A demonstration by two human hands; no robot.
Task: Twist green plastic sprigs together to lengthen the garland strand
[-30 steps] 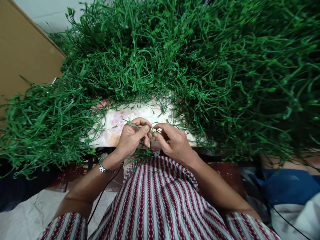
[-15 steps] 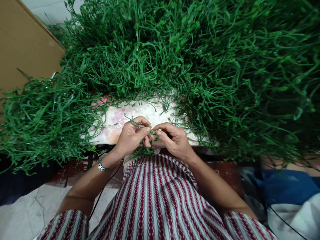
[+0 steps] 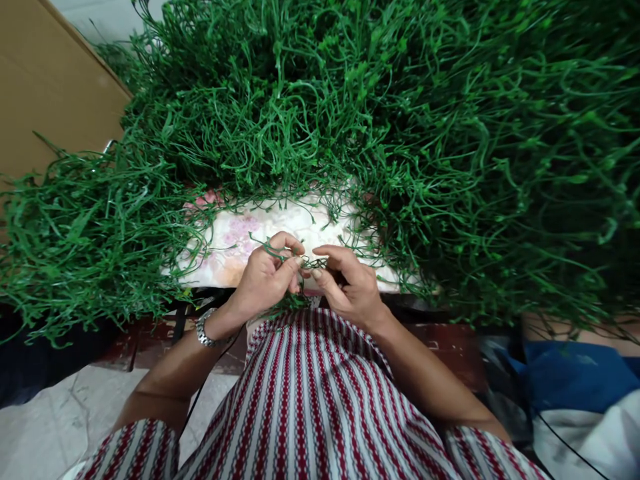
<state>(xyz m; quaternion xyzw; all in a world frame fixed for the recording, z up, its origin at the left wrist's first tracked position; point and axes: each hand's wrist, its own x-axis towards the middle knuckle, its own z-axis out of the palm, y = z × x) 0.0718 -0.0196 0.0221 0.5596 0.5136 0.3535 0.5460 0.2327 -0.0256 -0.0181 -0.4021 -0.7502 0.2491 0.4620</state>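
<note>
My left hand [image 3: 270,273] is closed, thumb against fingers, on a thin green plant stem [image 3: 273,250] that looks like plastic; its loose end curls out over the knuckles. Facing it, my right hand [image 3: 350,283] curls its fingers around the other end, where thin strands [image 3: 316,264] span between the hands. The right index finger and thumb are parted, and the strands run in between them. More green sprigs [image 3: 290,303] lie just below the hands, by my lap. Beneath the hands is a white flower-patterned cloth [image 3: 235,233] with stray stems on it.
A large heap of green stems [image 3: 300,120] fills the far side and right. Another pile [image 3: 95,240] sits at left, beside a cardboard panel [image 3: 55,73]. Blue cloth [image 3: 580,373] and white cloth [image 3: 565,440] lie at lower right. A dark cable [image 3: 197,400] hangs by my left arm.
My right index finger and thumb have moved apart from their pinch, and the right index fingertip has shifted slightly away from the left hand. More of the strands show between the hands.
</note>
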